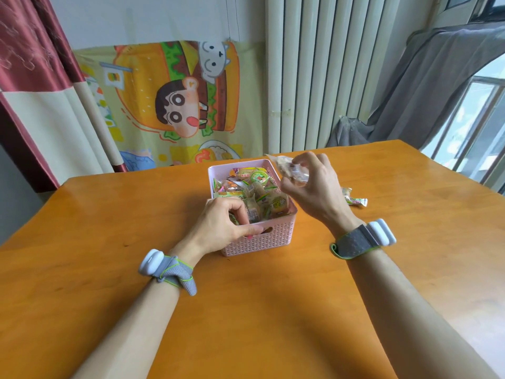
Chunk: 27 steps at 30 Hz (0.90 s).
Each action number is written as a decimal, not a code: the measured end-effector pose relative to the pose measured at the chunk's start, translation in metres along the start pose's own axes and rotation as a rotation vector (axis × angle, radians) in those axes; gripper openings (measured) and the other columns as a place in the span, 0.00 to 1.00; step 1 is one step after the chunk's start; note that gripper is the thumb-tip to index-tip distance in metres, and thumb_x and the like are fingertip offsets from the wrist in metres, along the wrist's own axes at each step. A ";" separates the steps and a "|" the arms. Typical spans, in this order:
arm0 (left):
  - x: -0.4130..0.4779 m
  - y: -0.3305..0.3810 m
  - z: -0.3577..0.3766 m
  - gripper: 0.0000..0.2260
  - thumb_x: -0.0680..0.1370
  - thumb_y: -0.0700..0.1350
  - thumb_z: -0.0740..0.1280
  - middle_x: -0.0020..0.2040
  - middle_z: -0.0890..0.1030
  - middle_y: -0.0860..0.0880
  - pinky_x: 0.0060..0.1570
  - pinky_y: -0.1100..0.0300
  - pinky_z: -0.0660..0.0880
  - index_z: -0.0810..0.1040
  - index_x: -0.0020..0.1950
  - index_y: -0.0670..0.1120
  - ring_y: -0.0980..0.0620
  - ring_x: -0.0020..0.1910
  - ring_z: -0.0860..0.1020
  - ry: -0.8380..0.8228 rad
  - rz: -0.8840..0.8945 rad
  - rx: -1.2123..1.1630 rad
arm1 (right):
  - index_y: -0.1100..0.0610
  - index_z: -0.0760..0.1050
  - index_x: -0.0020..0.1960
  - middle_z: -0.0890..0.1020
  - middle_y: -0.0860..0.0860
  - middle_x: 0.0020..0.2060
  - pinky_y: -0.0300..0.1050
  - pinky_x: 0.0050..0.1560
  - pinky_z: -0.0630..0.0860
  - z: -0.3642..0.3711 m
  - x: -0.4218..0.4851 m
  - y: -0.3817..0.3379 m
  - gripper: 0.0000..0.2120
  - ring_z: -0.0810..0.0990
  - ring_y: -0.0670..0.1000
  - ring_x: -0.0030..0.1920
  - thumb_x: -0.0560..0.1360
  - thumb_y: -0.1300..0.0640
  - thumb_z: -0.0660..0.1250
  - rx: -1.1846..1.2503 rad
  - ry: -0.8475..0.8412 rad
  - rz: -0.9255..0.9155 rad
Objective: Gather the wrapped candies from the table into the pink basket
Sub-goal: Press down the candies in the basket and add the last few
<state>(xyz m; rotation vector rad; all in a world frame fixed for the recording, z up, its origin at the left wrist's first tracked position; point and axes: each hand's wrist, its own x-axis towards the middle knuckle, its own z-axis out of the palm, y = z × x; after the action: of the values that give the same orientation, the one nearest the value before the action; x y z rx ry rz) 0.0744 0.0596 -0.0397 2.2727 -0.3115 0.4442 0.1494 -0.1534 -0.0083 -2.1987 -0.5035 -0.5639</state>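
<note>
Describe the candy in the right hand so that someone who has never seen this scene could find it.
On the orange table stands a pink basket of candies. Above its far right corner the right hand holds one candy in a clear wrapper. It alone is in the air; the rest lie in the basket or on the table.

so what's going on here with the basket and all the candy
A person is filling a pink plastic lattice basket on an orange wooden table. The left hand grips the basket's near rim. The right hand pinches a clear-wrapped candy above the basket's far right corner. The basket already holds a heap of wrapped candies, and a few loose candies lie on the table beyond the right hand.
</note>
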 end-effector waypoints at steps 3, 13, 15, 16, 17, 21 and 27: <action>0.000 0.005 -0.004 0.16 0.64 0.54 0.83 0.34 0.81 0.53 0.44 0.55 0.74 0.79 0.30 0.48 0.54 0.37 0.78 -0.109 -0.005 -0.020 | 0.51 0.73 0.56 0.73 0.51 0.53 0.44 0.51 0.75 0.006 -0.004 -0.015 0.20 0.76 0.51 0.52 0.69 0.44 0.72 0.002 -0.062 -0.086; -0.002 0.022 -0.023 0.09 0.73 0.51 0.77 0.37 0.83 0.52 0.42 0.61 0.73 0.84 0.38 0.47 0.56 0.37 0.79 -0.326 0.013 -0.189 | 0.52 0.81 0.58 0.75 0.54 0.57 0.56 0.59 0.73 0.028 -0.013 -0.025 0.16 0.73 0.58 0.60 0.80 0.43 0.63 -0.162 -0.313 -0.237; 0.001 0.016 -0.023 0.11 0.75 0.48 0.76 0.33 0.79 0.52 0.38 0.60 0.70 0.80 0.36 0.44 0.56 0.33 0.74 -0.126 -0.013 -0.253 | 0.47 0.79 0.61 0.74 0.51 0.59 0.57 0.58 0.72 0.025 -0.012 -0.022 0.14 0.70 0.56 0.62 0.81 0.46 0.61 -0.223 -0.350 -0.262; 0.002 0.013 -0.023 0.11 0.75 0.48 0.76 0.35 0.77 0.53 0.38 0.59 0.70 0.80 0.38 0.44 0.56 0.34 0.73 -0.042 -0.008 -0.218 | 0.47 0.78 0.63 0.74 0.50 0.59 0.56 0.59 0.72 0.024 -0.011 -0.020 0.13 0.69 0.56 0.62 0.81 0.47 0.61 -0.226 -0.361 -0.271; 0.003 0.010 -0.023 0.09 0.74 0.48 0.76 0.38 0.77 0.54 0.41 0.60 0.71 0.80 0.40 0.46 0.57 0.36 0.73 0.020 0.010 -0.134 | 0.48 0.78 0.63 0.75 0.50 0.59 0.53 0.60 0.72 0.023 -0.011 -0.019 0.13 0.70 0.56 0.61 0.81 0.49 0.62 -0.205 -0.368 -0.276; 0.002 -0.001 -0.016 0.10 0.74 0.46 0.75 0.51 0.75 0.55 0.59 0.60 0.69 0.83 0.55 0.52 0.56 0.55 0.73 0.018 0.064 0.125 | 0.53 0.79 0.57 0.75 0.50 0.55 0.45 0.54 0.75 0.022 -0.011 -0.022 0.09 0.77 0.53 0.55 0.78 0.55 0.67 -0.089 -0.350 -0.246; 0.008 -0.005 -0.016 0.12 0.79 0.43 0.69 0.58 0.79 0.57 0.62 0.49 0.71 0.83 0.60 0.56 0.52 0.61 0.75 0.075 0.004 0.356 | 0.55 0.82 0.58 0.84 0.49 0.56 0.35 0.51 0.67 0.021 -0.010 -0.020 0.11 0.81 0.51 0.57 0.79 0.57 0.64 -0.128 -0.357 -0.301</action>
<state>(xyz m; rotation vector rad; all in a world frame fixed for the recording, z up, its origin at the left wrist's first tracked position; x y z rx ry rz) 0.0801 0.0741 -0.0300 2.5921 -0.2112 0.6264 0.1356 -0.1266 -0.0145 -2.3740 -1.0240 -0.3636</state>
